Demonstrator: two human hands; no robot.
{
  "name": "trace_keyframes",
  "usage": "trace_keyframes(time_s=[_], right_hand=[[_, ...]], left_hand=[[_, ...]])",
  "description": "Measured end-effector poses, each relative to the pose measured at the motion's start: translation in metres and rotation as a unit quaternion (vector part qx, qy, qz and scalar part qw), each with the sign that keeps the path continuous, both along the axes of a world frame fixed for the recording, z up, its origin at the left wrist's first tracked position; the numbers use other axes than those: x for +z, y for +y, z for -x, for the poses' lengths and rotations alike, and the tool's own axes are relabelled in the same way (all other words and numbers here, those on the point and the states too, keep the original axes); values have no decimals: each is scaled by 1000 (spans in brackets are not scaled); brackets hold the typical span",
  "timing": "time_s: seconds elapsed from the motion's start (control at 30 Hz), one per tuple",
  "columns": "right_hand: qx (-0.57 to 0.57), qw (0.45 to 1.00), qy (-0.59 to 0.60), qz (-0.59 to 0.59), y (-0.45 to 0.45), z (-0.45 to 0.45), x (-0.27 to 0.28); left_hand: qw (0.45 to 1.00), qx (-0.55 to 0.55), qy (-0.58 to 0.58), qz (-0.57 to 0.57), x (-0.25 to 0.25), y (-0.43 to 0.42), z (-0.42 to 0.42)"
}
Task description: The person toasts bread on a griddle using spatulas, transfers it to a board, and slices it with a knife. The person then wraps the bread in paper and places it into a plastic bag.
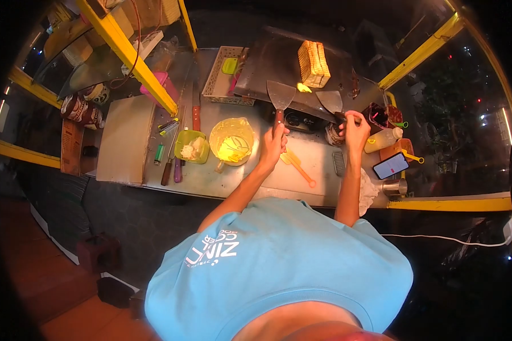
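Note:
My left hand (274, 145) is closed round the wooden handle of a wide flat spatula (281, 95), its blade pointing away over the front edge of the dark griddle (265, 59). In my right hand (355, 128) is a second spatula (330, 101) with a dark handle, its blade angled left over the same edge. Beyond the two blades, a block of browned bread slices (313, 63) stands on the griddle. A small yellow lump, perhaps margarine (304, 88), lies just in front of the bread. Neither blade visibly touches the bread.
Left of my left hand are a tub of yellow spread (232, 142), a green container (192, 146) and several knives. A perforated basket (228, 75) adjoins the griddle. At right are a squeeze bottle (384, 140), a phone (391, 165) and a metal cup (395, 187). Yellow posts (128, 54) frame the stall.

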State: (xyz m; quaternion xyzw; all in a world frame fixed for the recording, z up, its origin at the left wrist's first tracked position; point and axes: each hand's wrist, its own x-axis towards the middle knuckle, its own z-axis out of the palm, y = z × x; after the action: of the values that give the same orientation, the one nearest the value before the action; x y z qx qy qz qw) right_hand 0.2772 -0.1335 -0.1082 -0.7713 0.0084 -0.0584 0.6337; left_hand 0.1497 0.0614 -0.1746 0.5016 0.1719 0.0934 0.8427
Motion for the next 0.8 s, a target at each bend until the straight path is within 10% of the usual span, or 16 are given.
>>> trace_keyframes(time_s=[0.8], right_hand=[[69,998,-9,-7,26,19,-2]], left_hand=[[1000,-18,11,-12,-3,-2,1]])
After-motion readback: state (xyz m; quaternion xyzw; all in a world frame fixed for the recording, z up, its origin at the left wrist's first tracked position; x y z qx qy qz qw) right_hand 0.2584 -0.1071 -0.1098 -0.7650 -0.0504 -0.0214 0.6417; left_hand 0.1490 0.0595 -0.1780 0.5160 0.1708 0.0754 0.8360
